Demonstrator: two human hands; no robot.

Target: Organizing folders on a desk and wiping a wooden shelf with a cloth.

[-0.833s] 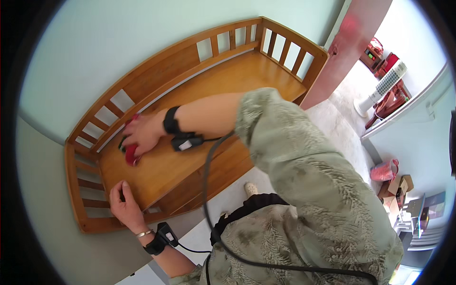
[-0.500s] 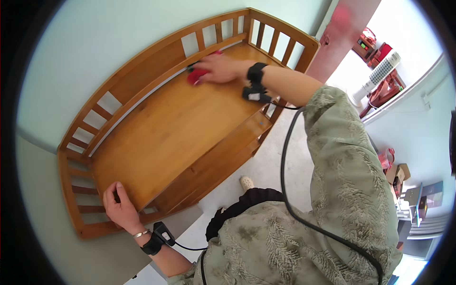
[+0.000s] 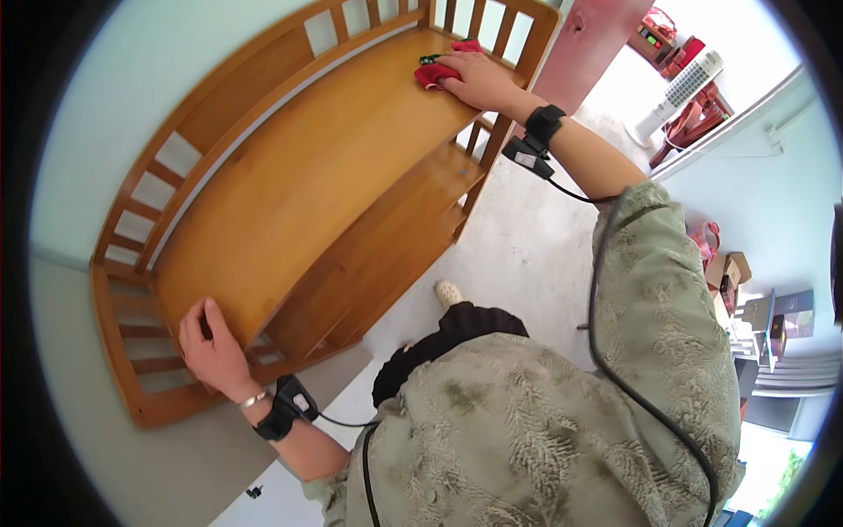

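My right hand (image 3: 481, 81) presses a red cloth (image 3: 432, 77) with a dark green patch against the wooden top (image 3: 307, 176) of a slatted piece of furniture, near its far right corner. Parts of the cloth stick out on both sides of my fingers; the rest is hidden beneath them. At the near left corner, my left hand (image 3: 215, 351) rests by the end rail (image 3: 114, 351), thumb and fingers apart and nothing held in them. Both wrists wear black straps with small boxes and cables.
Below the top runs an open wooden shelf (image 3: 386, 237). A slatted backrest (image 3: 228, 105) stands along the wall. To the right are a reddish door (image 3: 584, 53), a white tower fan (image 3: 680, 97) and cardboard boxes (image 3: 727, 272). A black cable (image 3: 601, 334) hangs along my right sleeve.
My right hand has slid the red cloth to the right along the top, toward the far right corner. The left hand stays by the near left corner. The view has shifted slightly.
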